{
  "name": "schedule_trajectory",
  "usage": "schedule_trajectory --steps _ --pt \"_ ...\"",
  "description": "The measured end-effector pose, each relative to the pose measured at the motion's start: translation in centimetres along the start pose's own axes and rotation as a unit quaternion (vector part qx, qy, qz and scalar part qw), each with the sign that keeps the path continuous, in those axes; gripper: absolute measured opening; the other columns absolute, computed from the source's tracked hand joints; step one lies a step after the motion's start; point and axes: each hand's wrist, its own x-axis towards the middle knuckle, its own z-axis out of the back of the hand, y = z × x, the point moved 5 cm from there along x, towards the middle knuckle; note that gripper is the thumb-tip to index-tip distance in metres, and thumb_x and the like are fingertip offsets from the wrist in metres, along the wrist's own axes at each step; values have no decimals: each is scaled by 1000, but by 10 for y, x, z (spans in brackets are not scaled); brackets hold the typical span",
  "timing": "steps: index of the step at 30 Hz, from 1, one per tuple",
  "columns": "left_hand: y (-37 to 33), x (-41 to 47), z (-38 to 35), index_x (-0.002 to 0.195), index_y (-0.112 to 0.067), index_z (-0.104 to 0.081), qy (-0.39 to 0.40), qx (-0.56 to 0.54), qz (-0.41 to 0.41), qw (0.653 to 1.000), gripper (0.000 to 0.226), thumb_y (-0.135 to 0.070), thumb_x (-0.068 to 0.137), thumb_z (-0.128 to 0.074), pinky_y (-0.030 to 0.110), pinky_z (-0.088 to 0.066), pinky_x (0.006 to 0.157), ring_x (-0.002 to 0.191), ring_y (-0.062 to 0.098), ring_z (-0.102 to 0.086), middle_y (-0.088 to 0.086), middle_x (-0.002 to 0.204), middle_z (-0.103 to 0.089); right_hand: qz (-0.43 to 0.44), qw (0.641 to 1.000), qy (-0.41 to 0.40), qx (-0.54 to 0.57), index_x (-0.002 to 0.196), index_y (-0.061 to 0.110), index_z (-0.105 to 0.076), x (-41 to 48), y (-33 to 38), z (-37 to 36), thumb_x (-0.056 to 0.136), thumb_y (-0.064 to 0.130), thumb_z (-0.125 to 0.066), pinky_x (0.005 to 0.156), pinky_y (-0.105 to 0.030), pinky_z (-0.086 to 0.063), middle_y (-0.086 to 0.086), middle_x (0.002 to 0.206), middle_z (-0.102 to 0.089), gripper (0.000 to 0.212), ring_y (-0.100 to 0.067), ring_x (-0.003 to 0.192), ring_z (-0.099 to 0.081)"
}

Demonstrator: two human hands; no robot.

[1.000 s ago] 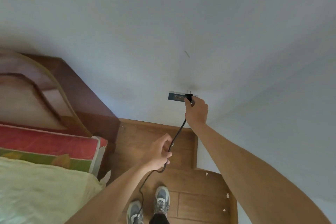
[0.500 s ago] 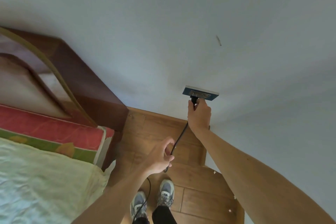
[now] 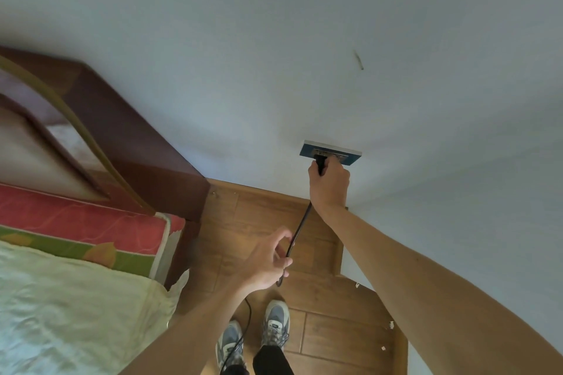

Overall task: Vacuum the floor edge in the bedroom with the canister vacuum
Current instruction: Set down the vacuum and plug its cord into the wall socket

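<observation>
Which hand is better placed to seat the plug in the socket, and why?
The right hand: it grips the plug at the socket. The left hand only holds the cord lower down.

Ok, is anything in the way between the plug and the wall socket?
Nothing visible. The right hand grips the plug right at the socket, with no object between them; whether the prongs are fully in cannot be told. The cord hangs down through the left hand, clear of the socket.
</observation>
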Motion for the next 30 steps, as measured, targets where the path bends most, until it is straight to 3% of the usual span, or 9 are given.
schedule_trajectory --steps 4,9,14,19,26,30 --pt "3 2 -1 98 -42 -49 -4 8 -8 1000 39 -6 95 -63 46 -63 70 72 18 -71 8 92 -58 2 1000 7 19 88 0 -58 2 -3 -5 98 15 -56 56 -40 -54 -12 73 -64 18 -28 63 -62" --pt "5 8 1 105 -37 -51 -12 -4 -5 1000 34 -7 95 -64 48 -63 75 76 22 -73 4 89 -57 12 1000 -5 17 82 7 -51 8 4 -3 98 11 -55 51 -26 -41 -6 71 -55 18 -23 61 -54" --pt "2 12 0 111 -31 -51 -9 8 -4 1000 31 -7 95 -63 44 -63 73 77 21 -73 4 89 -57 4 1000 12 21 69 21 -41 11 0 -4 97 12 -55 53 -47 -56 -7 66 -56 33 -36 62 -63" --pt "1 8 4 109 -32 -49 -24 45 -18 999 32 -7 95 -64 39 -63 76 76 17 -73 2 86 -60 -6 999 19 26 78 11 -49 12 -4 -7 97 14 -56 56 -51 -57 -13 73 -61 21 -34 64 -62" --pt "-9 2 19 110 -29 -52 -60 117 -62 989 28 -13 94 -67 31 -60 83 80 10 -70 -4 87 -68 -67 998 4 -12 73 3 -56 21 -4 -2 92 27 -63 62 -49 -60 -13 72 -66 32 -34 67 -67" --pt "-23 -5 27 116 -25 -53 -59 121 -72 988 26 -19 94 -67 23 -57 78 86 2 -67 -5 100 -69 -103 993 33 -45 84 3 -59 23 3 0 93 36 -60 69 -45 -61 -14 84 -69 34 -33 74 -71"
